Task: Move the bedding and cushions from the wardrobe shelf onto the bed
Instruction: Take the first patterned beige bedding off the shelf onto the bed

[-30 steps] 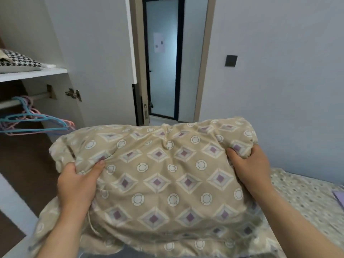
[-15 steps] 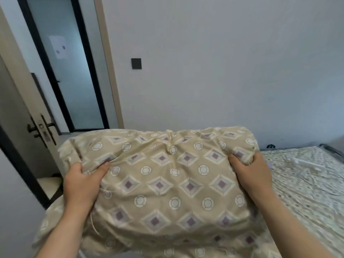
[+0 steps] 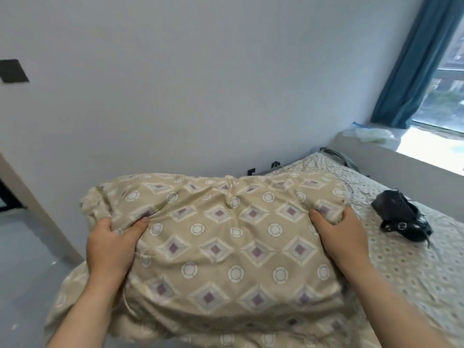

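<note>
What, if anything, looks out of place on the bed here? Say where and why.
A crumpled black item, perhaps a bag, lies on the bed, right of the bedding that the left hand and right hand grip. It sits where bedding should land; nothing looks spilled or damaged.

Premises: a home bedroom. A bed under a dotted sheet is occupying the right side, running along a plain pale wall up to a sill. A blue curtain is hanging at the wall's end beside a window, and daylight is coming through the glass. A dark switch is sitting on the wall at left. A black bag is lying on the sheet. A folded patterned quilt is being held in front of the bed. Grey floor and a door frame are showing at left.
</note>
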